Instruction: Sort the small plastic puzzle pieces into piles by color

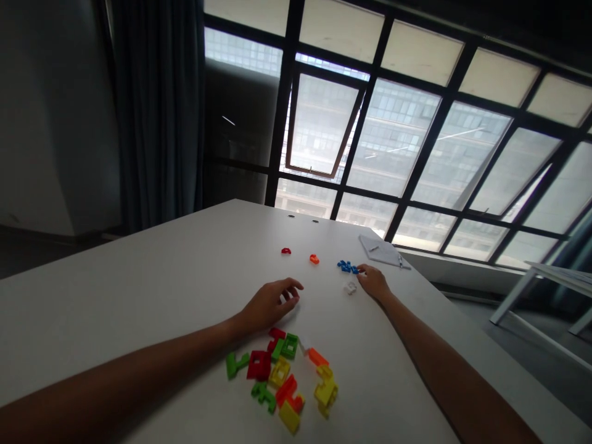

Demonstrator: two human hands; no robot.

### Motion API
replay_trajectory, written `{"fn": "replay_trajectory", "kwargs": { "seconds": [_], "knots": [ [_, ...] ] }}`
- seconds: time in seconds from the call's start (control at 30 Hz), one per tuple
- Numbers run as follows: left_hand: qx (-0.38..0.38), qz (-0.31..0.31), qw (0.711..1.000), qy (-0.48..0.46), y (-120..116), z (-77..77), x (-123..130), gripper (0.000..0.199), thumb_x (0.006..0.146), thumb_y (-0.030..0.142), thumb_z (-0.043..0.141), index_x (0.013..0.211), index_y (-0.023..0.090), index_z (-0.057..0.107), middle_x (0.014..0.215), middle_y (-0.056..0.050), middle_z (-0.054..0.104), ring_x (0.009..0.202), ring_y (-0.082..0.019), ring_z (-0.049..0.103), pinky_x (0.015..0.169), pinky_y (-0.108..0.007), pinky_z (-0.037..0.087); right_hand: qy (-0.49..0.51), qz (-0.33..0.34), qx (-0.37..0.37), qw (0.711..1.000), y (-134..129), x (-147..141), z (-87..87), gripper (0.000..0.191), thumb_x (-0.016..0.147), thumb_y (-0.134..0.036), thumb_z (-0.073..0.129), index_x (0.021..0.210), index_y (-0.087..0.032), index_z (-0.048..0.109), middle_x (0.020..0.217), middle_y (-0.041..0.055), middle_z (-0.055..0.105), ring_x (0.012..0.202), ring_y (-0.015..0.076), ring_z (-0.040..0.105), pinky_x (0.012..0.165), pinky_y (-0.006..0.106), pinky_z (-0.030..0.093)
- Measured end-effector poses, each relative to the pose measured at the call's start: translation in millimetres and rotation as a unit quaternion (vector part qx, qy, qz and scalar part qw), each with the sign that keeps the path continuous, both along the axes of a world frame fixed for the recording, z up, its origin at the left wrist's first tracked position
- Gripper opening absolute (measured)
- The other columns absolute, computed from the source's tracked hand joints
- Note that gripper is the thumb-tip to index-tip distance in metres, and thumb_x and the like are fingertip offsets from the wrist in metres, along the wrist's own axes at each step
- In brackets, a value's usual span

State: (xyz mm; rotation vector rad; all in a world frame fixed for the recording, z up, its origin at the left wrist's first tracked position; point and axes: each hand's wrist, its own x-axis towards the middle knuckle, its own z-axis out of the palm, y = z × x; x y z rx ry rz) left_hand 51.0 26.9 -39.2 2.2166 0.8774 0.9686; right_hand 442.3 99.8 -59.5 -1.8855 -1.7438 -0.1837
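Observation:
My left hand [276, 300] hovers over or rests on the white table, its fingers curved and apart from the thumb, with nothing in it. My right hand [372, 282] reaches farther out, its fingertips closed at the right end of a small group of blue plastic pieces [346, 266]. A white plastic piece [350, 288] lies just left of that hand. Nearer to me is a loose pile of plastic pieces, among them a red square piece [259, 365], a green piece [263, 396], a yellow piece [326, 387] and an orange piece [318, 356].
Farther back on the white table [185, 277] lie a single red piece [286, 251] and an orange piece [314, 259]. Papers with a pen [383, 251] lie near the right edge. Another table [559, 274] stands at the right, beneath large windows.

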Motion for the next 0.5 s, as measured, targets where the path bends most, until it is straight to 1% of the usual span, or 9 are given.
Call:
{"fn": "replay_trajectory", "kwargs": {
  "seconds": [0.07,0.13,0.23,0.3,0.37,0.4,0.43,0.47,0.5],
  "knots": [
    [-0.001,0.001,1.0,-0.002,-0.1,-0.3,0.0,0.028,0.089,0.026,0.058,0.115,0.021,0.068,0.097,-0.003,0.073,0.08,-0.016,0.067,0.07,-0.026,0.052,0.006,0.014,0.025,1.0,-3.3,-2.6,5.0,0.035,0.084,-0.01,0.056,0.113,-0.022,0.069,0.103,0.0043,0.078,0.096,0.0212,0.07,0.09,0.033,0.05],
    [0.0,0.002,1.0,-0.003,-0.1,-0.5,0.0,0.028,0.089,0.027,0.058,0.114,0.021,0.069,0.097,-0.004,0.073,0.08,-0.017,0.067,0.07,-0.026,0.053,0.015,0.02,0.058,0.998,-8.9,-8.1,14.1,0.039,0.085,-0.007,0.049,0.118,-0.019,0.067,0.104,0.0078,0.078,0.096,0.0226,0.07,0.092,0.037,0.051],
    [0.003,0.001,1.0,-0.001,0.5,-1.2,0.1,0.026,0.089,0.027,0.059,0.112,0.021,0.07,0.096,-0.004,0.074,0.08,-0.017,0.067,0.07,-0.027,0.053,0.022,0.059,0.091,0.994,-24.2,-29.6,31.6,0.033,0.089,-0.01,0.046,0.114,-0.015,0.068,0.103,0.0121,0.077,0.094,0.025,0.071,0.091,0.042,0.052],
    [0.004,-0.001,1.0,0.001,1.1,-1.8,0.1,0.025,0.088,0.025,0.058,0.11,0.021,0.071,0.097,-0.004,0.074,0.079,-0.017,0.067,0.07,-0.027,0.052,0.019,0.129,0.076,0.989,-43.0,-54.9,42.4,0.023,0.091,-0.016,0.053,0.105,-0.017,0.071,0.096,0.0084,0.077,0.086,0.0223,0.071,0.084,0.037,0.055],
    [0.004,-0.007,1.0,0.002,1.7,-2.3,0.1,0.025,0.088,0.023,0.057,0.109,0.02,0.071,0.098,-0.004,0.075,0.079,-0.017,0.067,0.071,-0.027,0.052,0.013,0.231,0.03,0.972,-69.7,-86.0,50.9,0.012,0.088,-0.022,0.064,0.096,-0.023,0.074,0.085,0.001,0.076,0.075,0.0172,0.07,0.073,0.029,0.055],
    [0.003,-0.01,1.0,0.002,2.0,-2.5,0.2,0.025,0.088,0.021,0.057,0.108,0.02,0.072,0.099,-0.004,0.075,0.08,-0.017,0.068,0.071,-0.027,0.052,0.019,0.321,-0.013,0.947,-85.0,-102.1,54.2,0.012,0.089,-0.022,0.064,0.096,-0.022,0.074,0.085,0.0015,0.076,0.073,0.0167,0.069,0.07,0.028,0.055],
    [0.002,-0.013,1.0,0.001,2.3,-2.7,0.4,0.025,0.088,0.02,0.056,0.107,0.019,0.072,0.099,-0.004,0.076,0.081,-0.017,0.068,0.072,-0.027,0.052,0.021,0.385,-0.056,0.921,-100.5,-117.5,56.8,0.011,0.091,-0.023,0.063,0.095,-0.022,0.074,0.083,0.0012,0.075,0.071,0.0158,0.068,0.068,0.027,0.054],
    [0.001,-0.017,1.0,0.002,2.6,-2.9,0.6,0.026,0.087,0.018,0.055,0.106,0.019,0.072,0.099,-0.004,0.076,0.083,-0.018,0.069,0.072,-0.027,0.052,0.018,0.422,-0.094,0.901,-115.1,-131.7,58.9,0.011,0.092,-0.024,0.063,0.093,-0.022,0.074,0.08,0.0004,0.074,0.068,0.0148,0.066,0.066,0.026,0.052],
    [-0.001,-0.02,1.0,0.003,3.0,-3.2,0.9,0.027,0.087,0.017,0.054,0.105,0.019,0.073,0.098,-0.003,0.076,0.084,-0.018,0.069,0.073,-0.027,0.052,0.008,0.441,-0.124,0.889,-128.2,-144.2,60.4,0.009,0.091,-0.025,0.065,0.093,-0.022,0.073,0.077,-0.0008,0.072,0.065,0.0138,0.064,0.063,0.025,0.051]
  ]
}}
